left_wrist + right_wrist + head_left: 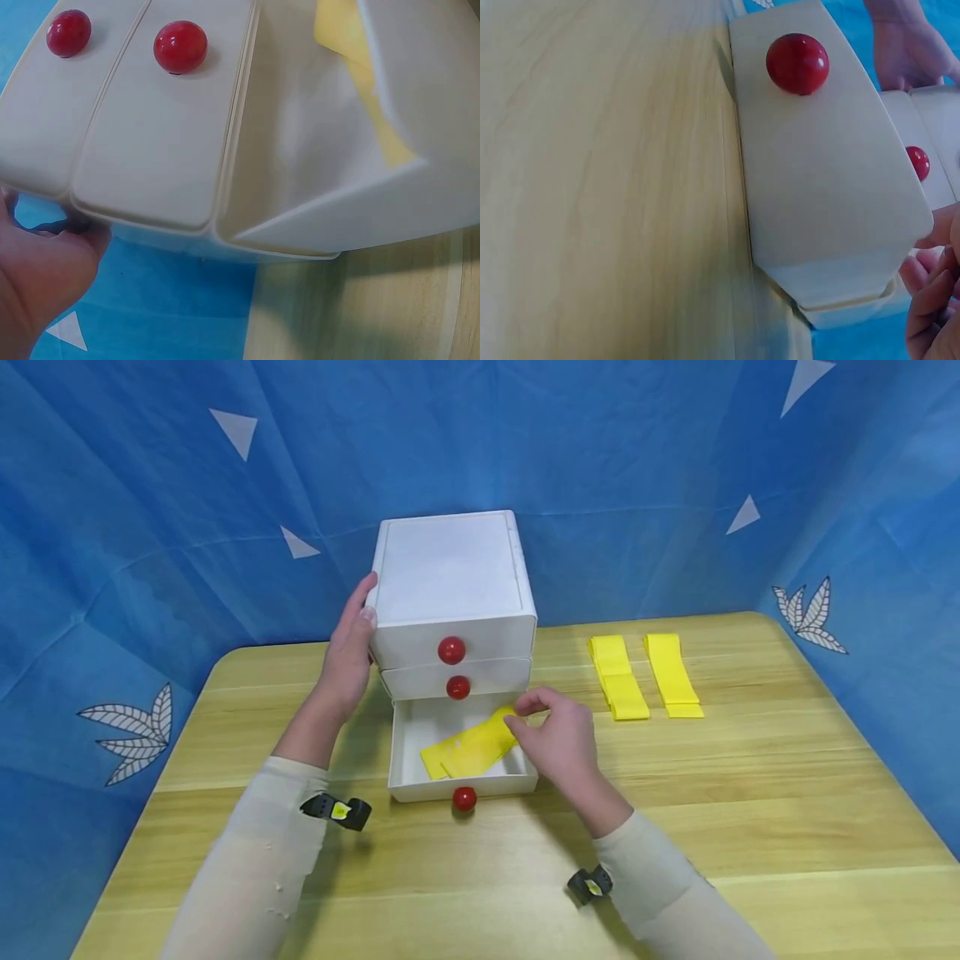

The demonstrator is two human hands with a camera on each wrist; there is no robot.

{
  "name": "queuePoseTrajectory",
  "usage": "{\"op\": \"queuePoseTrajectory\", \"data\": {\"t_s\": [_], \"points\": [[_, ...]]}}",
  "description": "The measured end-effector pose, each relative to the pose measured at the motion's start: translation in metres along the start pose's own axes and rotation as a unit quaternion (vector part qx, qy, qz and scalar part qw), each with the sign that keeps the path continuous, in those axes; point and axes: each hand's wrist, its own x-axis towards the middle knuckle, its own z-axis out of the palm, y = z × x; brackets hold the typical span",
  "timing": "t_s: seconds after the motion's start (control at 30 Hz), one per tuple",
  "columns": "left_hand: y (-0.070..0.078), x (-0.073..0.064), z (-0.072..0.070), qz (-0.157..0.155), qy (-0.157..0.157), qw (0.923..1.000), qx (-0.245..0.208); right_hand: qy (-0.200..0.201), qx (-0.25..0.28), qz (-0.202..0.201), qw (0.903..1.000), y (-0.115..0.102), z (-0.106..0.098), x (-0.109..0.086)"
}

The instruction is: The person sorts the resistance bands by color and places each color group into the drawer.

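A white drawer cabinet with red round knobs stands at the back of the table, its bottom drawer pulled out. My left hand rests against the cabinet's left side, thumb near the front top corner; the left wrist view shows part of this hand by the side wall. Inside the drawer, folded yellow strips lie slanted and overlapping. At their upper right end, my right hand pinches a strip between thumb and forefinger, over the drawer's right wall. Its curled fingers appear at the right wrist view's edge.
Two more folded yellow strips lie side by side on the wooden table, right of the cabinet. The upper two drawers are closed. A blue curtain hangs close behind the cabinet and along both sides.
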Motion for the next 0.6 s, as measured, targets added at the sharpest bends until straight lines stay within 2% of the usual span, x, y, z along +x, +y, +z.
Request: {"op": "queuePoseTrajectory", "data": {"t_s": [0.23, 0.43, 0.6], "points": [[-0.001, 0.001, 0.000, -0.004, 0.000, 1.0000, 0.000, 0.015, 0.007, -0.003, 0.9999, 0.007, -0.008, 0.005], [-0.001, 0.000, -0.001, -0.006, 0.000, 1.0000, -0.001, 0.041, 0.036, -0.011, 0.9985, 0.017, -0.021, 0.016], [-0.001, 0.001, -0.001, 0.004, -0.002, 0.9999, -0.010, 0.042, 0.048, 0.000, 0.9980, 0.031, -0.035, 0.026]]}}
